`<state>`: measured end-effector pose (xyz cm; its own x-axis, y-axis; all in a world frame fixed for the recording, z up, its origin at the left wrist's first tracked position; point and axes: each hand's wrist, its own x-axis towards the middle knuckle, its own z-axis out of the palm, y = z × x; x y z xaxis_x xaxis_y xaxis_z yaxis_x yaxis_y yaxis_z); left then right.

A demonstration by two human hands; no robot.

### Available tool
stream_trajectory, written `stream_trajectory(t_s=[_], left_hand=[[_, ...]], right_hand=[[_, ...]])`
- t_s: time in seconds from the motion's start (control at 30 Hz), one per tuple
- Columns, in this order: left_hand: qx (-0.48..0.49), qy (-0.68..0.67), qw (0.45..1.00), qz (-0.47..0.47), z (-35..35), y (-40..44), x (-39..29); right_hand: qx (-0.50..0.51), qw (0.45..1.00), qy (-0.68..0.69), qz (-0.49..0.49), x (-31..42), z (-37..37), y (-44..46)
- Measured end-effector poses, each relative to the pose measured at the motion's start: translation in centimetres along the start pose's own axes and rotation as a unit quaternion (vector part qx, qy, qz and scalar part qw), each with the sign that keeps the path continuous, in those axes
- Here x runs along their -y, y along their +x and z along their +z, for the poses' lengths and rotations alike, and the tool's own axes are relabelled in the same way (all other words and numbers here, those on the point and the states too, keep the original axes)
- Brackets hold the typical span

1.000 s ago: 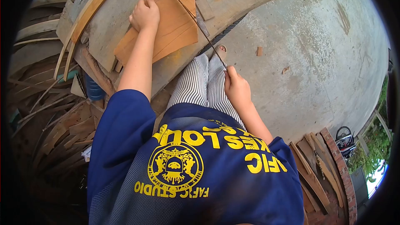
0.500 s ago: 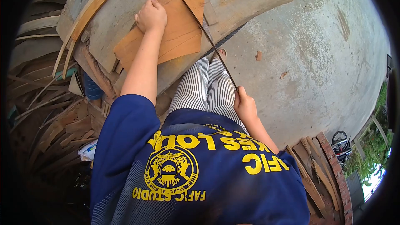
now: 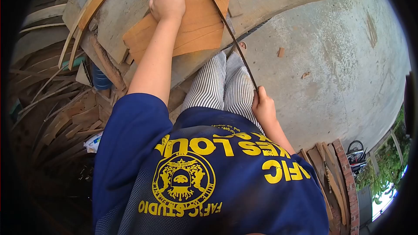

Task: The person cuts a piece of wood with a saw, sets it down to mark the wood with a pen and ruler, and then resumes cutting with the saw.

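Observation:
A flat, orange-brown wooden board (image 3: pixel 200 26) lies on top of a larger, rough slab. At the board's upper left edge, my left hand (image 3: pixel 168 2) is closed, with its fingers curled over the edge and the thumb up. My right hand (image 3: pixel 264 106), low beside my striped trouser leg, is wrapped round the near end of a handsaw (image 3: pixel 238 48). The long, dark blade shows edge-on and runs up across the right part of the board, against the wood. The saw's handle is hidden in my fist. Thin dark lines cross the board's face.
The pale slab (image 3: pixel 287 0) bears the board. Curved wooden strips (image 3: pixel 91 8) and piled offcuts (image 3: pixel 78 122) lie on the left. A small wood chip (image 3: pixel 281 52) lies on the concrete floor (image 3: pixel 322 82). Planks (image 3: pixel 333 178) lean by bricks at lower right, near a motorcycle (image 3: pixel 356 154).
The whole view has shifted, so board, saw and hands appear farther right and slightly higher. My left hand keeps its hold on the board, and my right hand still grips the saw.

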<state>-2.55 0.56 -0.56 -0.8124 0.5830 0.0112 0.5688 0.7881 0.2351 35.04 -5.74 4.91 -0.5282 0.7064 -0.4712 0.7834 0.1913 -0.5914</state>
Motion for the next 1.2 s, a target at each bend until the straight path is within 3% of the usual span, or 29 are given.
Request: stream_trajectory(t_s=[0.23, 0.47, 0.7, 0.93, 1.13, 1.2], left_hand=[[0.027, 0.002, 1.0, 0.006, -0.3, 0.6, 0.2], [0.005, 0.007, 0.998, 0.067, 0.0, -0.2, -0.9], [0.005, -0.015, 0.997, 0.071, -0.1, -0.4, -0.9], [0.025, -0.025, 0.998, 0.051, -0.1, -0.4, -1.1], [-0.007, -0.012, 0.999, -0.043, 0.3, -0.6, -0.7], [-0.004, -0.022, 0.999, -0.032, 0.1, -0.3, -0.8]], right_hand=[[-0.057, 0.996, 0.009, -0.074, 9.4, 1.5, 14.6], [-0.078, 0.989, 0.119, -0.049, 8.2, 3.5, 10.6], [-0.104, 0.989, 0.082, -0.067, 7.7, 5.2, 10.6], [-0.02, 1.0, 0.013, -0.019, 4.2, 2.5, 2.9], [-0.036, 0.999, -0.007, 0.035, 4.9, -0.7, 7.3], [-0.018, 0.999, 0.017, -0.024, 4.5, -2.2, 8.1]])
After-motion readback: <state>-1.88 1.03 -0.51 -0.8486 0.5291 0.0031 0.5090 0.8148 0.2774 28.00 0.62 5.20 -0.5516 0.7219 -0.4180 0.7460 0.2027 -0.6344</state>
